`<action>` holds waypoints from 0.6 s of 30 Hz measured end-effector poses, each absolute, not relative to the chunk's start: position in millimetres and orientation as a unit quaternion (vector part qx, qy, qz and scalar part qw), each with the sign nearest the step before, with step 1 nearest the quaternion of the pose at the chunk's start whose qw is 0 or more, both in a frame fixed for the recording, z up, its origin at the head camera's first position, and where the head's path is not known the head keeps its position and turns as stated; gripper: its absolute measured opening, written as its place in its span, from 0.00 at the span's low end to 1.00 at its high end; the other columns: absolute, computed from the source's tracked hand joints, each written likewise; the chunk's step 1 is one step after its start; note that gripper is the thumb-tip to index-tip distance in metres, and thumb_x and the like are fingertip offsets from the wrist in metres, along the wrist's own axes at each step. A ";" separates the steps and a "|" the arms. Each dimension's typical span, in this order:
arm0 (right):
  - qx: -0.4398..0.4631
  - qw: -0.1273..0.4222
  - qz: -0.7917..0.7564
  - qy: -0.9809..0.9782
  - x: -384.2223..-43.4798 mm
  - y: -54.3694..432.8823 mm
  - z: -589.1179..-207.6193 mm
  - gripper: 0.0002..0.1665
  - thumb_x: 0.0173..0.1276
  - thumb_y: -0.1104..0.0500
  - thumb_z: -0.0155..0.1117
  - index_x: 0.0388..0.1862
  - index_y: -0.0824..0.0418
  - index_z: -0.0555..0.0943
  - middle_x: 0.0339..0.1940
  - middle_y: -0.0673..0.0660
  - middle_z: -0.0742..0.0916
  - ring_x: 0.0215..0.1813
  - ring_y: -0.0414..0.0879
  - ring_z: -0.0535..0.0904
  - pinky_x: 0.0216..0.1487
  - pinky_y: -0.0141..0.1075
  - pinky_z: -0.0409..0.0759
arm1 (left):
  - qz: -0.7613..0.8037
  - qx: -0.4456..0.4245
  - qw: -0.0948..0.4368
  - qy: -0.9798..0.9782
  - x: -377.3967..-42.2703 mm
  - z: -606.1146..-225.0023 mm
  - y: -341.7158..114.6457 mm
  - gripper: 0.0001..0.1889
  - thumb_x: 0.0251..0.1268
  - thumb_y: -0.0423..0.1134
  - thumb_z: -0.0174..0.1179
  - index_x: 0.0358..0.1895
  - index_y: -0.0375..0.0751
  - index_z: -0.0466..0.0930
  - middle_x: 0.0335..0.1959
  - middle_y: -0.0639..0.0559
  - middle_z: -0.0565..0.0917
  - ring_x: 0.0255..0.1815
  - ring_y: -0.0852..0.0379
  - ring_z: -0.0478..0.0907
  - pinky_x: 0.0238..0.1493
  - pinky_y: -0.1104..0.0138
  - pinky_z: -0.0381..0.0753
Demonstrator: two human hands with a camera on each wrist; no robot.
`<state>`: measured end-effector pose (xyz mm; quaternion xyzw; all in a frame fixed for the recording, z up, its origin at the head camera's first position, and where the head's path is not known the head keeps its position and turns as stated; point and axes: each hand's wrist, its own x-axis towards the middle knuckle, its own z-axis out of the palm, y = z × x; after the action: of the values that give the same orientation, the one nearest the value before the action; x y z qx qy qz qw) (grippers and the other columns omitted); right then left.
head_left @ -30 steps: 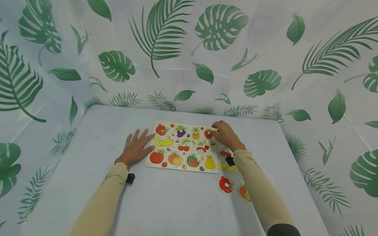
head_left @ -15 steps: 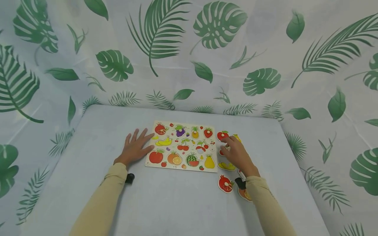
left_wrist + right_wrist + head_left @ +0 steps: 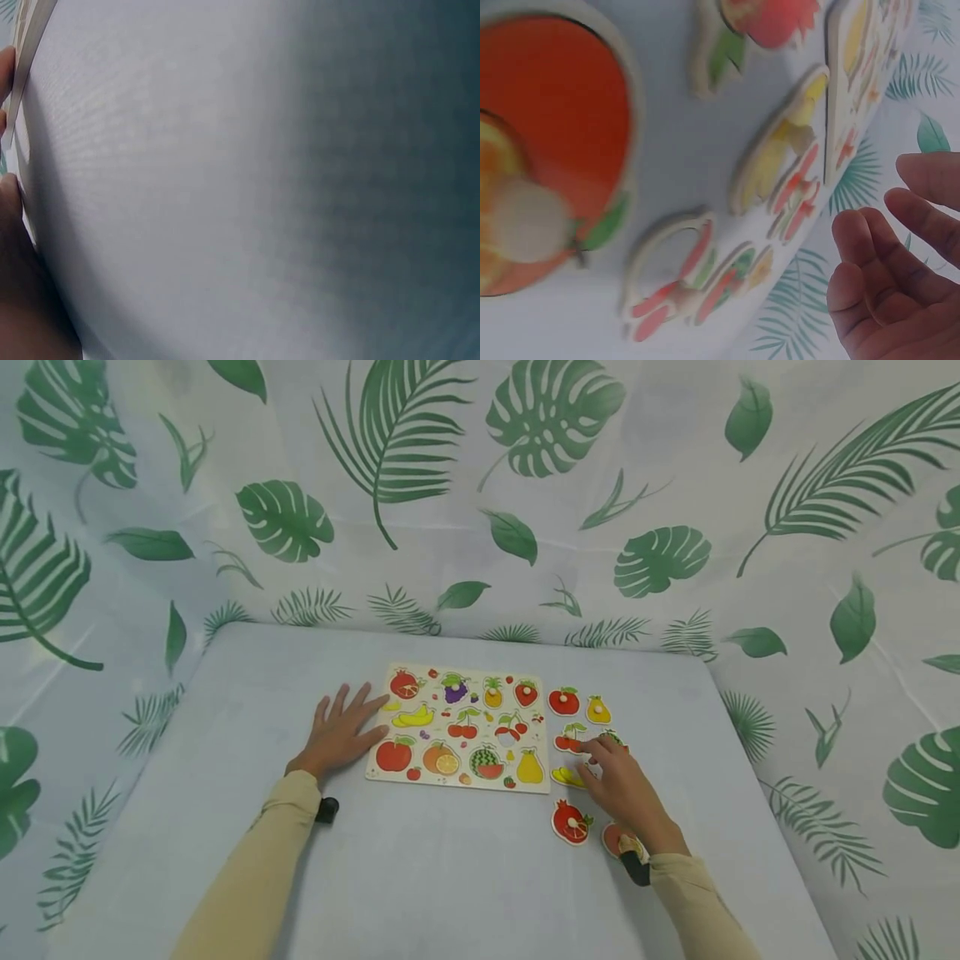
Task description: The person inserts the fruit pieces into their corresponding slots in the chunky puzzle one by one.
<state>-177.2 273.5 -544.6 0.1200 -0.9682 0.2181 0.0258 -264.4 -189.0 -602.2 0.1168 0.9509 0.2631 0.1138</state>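
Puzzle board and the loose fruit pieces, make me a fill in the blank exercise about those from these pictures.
The left hand rests at the puzzle board's ____ edge.
In the board's top row, between the grapes and the strawberry, sits the ____.
Between the loose cherries and the loose pomegranate lie the yellow ____.

Missing words: left; pineapple; bananas.

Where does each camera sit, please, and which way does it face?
Head: worn on the head, facing forward and down at the white table, fruit board and leaf-print backdrop; left hand, right hand and sleeves show.
Left wrist: on that wrist, facing mostly the table and the board's edge; part of the left hand shows.
Right wrist: on that wrist, facing the loose orange piece and banana piece, board beyond; the right hand shows at right.
Head and right wrist share both pieces, board, backdrop and right hand.
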 end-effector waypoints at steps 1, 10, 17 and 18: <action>0.117 0.023 0.216 -0.969 -173.1 273.8 -545.0 0.19 0.70 0.66 0.76 0.58 0.68 0.85 0.55 0.64 0.85 0.51 0.59 0.84 0.54 0.55 0.87 | 0.262 0.116 0.114 0.951 -264.0 -601.6 -188.8 0.39 0.81 0.61 0.55 0.87 0.51 0.59 0.90 0.42 0.45 0.88 0.36 0.26 0.81 0.39 0.22; 0.112 -0.018 0.222 -0.969 -144.8 268.1 -549.3 0.19 0.69 0.66 0.77 0.57 0.65 0.86 0.52 0.58 0.85 0.52 0.54 0.84 0.57 0.52 0.87 | 0.256 0.114 0.119 0.952 -263.4 -600.0 -189.7 0.39 0.80 0.61 0.55 0.87 0.51 0.59 0.90 0.41 0.44 0.88 0.35 0.26 0.81 0.38 0.22; 0.111 -0.032 0.215 -0.970 -129.9 263.4 -555.0 0.16 0.68 0.63 0.79 0.53 0.62 0.88 0.48 0.54 0.87 0.51 0.51 0.83 0.54 0.49 0.87 | 0.248 0.115 0.120 0.954 -265.8 -602.2 -188.4 0.39 0.81 0.62 0.54 0.87 0.52 0.58 0.90 0.42 0.43 0.88 0.36 0.25 0.81 0.39 0.22; 0.112 -0.034 0.211 -0.970 -128.2 263.3 -556.4 0.16 0.67 0.63 0.80 0.52 0.61 0.88 0.48 0.53 0.87 0.51 0.50 0.82 0.54 0.49 0.87 | 0.247 0.115 0.120 0.955 -266.4 -602.7 -188.3 0.39 0.81 0.62 0.54 0.87 0.52 0.57 0.90 0.42 0.43 0.88 0.37 0.25 0.81 0.39 0.21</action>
<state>-128.2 263.3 -556.4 0.1122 -0.9703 0.2114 -0.0340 -266.4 -188.3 -602.7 0.1151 0.9545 0.2472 0.1204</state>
